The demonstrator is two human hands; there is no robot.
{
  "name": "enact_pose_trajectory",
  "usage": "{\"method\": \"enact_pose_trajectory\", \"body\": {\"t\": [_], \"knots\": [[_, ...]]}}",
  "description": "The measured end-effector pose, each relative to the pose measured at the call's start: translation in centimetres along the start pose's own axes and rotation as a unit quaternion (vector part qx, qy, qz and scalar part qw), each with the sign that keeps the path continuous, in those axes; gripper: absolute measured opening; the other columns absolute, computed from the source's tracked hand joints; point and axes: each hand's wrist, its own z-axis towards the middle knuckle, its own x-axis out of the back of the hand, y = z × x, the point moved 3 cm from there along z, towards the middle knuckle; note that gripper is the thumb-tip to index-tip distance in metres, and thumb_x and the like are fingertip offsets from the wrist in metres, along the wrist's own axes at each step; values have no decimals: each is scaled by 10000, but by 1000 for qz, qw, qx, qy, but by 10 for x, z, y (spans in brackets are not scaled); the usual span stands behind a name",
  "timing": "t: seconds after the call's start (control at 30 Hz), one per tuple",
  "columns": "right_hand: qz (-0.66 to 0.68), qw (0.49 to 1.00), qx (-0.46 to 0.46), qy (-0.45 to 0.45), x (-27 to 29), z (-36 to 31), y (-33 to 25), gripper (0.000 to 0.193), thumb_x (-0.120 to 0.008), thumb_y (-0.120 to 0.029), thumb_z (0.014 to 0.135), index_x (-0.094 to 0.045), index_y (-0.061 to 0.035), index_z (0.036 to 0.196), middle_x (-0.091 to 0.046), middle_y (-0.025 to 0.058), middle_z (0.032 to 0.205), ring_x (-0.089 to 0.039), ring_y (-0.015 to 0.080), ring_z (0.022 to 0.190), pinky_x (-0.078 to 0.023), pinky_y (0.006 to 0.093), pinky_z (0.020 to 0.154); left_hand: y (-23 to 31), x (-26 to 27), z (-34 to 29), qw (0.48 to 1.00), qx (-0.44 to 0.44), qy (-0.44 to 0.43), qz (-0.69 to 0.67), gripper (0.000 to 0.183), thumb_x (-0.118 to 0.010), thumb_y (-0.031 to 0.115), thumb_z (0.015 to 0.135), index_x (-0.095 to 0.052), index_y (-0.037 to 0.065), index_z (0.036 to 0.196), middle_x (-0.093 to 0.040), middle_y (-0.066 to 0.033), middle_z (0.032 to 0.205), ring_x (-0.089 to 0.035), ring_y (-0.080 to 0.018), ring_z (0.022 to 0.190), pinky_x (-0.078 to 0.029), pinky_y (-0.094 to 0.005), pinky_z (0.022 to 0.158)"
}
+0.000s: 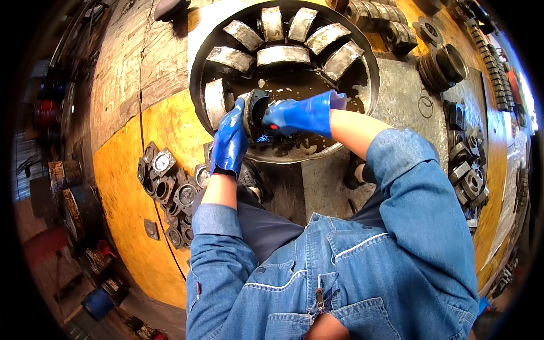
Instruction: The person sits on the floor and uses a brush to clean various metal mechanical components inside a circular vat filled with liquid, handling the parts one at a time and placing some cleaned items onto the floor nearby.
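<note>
A round black basin (372, 93) stands in front of me with dark, foamy liquid (289, 85) in it. Over its near part, a dark ring-shaped metal part (258, 109) is tilted with its opening toward the right. My left hand (230, 141), in a blue rubber glove, grips the part's left side. My right hand (294, 116), gloved the same way, is at the opening with its fingers curled. A small red spot shows by those fingers; what they hold is hidden. Several curved, pale-topped metal pieces (283, 55) line the basin's far and left sides.
Flanged metal parts (186, 195) are heaped on the yellow floor at left. More metal parts (470, 181) lie at right, with a dark cylinder (450, 65) farther back. Ring-shaped parts (374, 14) sit beyond the basin. My shoes (249, 178) are close to its near rim.
</note>
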Motion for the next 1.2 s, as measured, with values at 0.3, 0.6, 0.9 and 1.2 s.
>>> {"method": "enact_pose_trajectory", "body": {"t": [0.3, 0.6, 0.9, 1.2], "knots": [[-94, 975, 192, 59, 17, -12, -15, 294, -572, -258, 1017, -698, -35, 1159, -710, 210, 934, -720, 406, 870, -604, 500, 797, 29, 19, -12, 992, -96, 74, 21, 504, -497, -94, 1012, -581, 28, 1494, -682, -277, 1340, -661, -421, 1250, -527, -439, 1077], [-50, 996, -62, -32, 18, 12, -22, 327, -618, -280, 989, -714, -82, 1232, -762, 196, 1119, -737, 412, 1024, -591, 503, 918, 12, 15, -12, 998, -42, 38, -4, 627, -513, -153, 952, -552, 66, 1538, -649, -268, 1420, -621, -383, 1357, -487, -420, 1166], [637, 750, -106, 142, 1, -30, 6, 330, -633, -295, 1035, -764, -10, 1139, -769, 108, 991, -728, 187, 887, -585, 329, 792, 26, 23, -10, 1000, -19, 7, 14, 656, -447, -140, 951, -528, 88, 1560, -639, -265, 1433, -601, -405, 1368, -485, -446, 1160], [919, 66, -306, 239, -59, 1, 11, 380, -566, -346, 1094, -660, -2, 1226, -758, 186, 1014, -765, 303, 819, -665, 378, 612, 29, 16, -2, 999, -31, 8, 16, 635, -451, -133, 978, -519, 85, 1570, -623, -244, 1475, -594, -379, 1391, -469, -441, 1179]]}}
